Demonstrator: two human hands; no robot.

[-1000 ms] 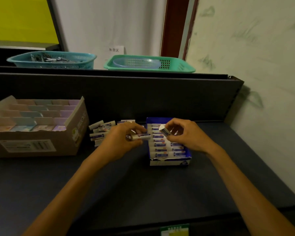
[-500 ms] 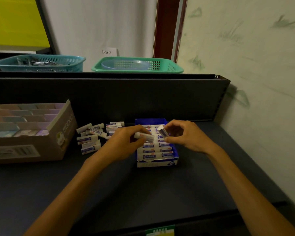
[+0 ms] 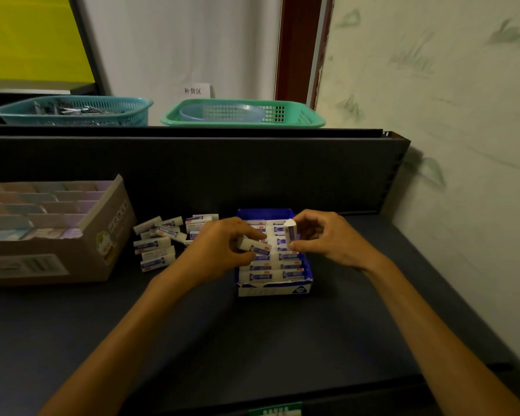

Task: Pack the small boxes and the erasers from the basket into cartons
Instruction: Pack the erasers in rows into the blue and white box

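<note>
My left hand [image 3: 222, 250] pinches one eraser [image 3: 254, 246], lying flat, over the left edge of the blue carton [image 3: 272, 288]. My right hand [image 3: 327, 241] pinches a second eraser [image 3: 291, 234] stood on end above the carton's right column. The hands are apart, one eraser each. Inside the carton, erasers lie in two columns; my hands hide the exact count. About ten loose erasers [image 3: 156, 244] lie on the dark table [image 3: 252, 340] to the carton's left. One brown carton [image 3: 108, 235] of small boxes stands at far left. Two baskets sit behind the partition: teal [image 3: 72, 111] and green [image 3: 243, 114].
</note>
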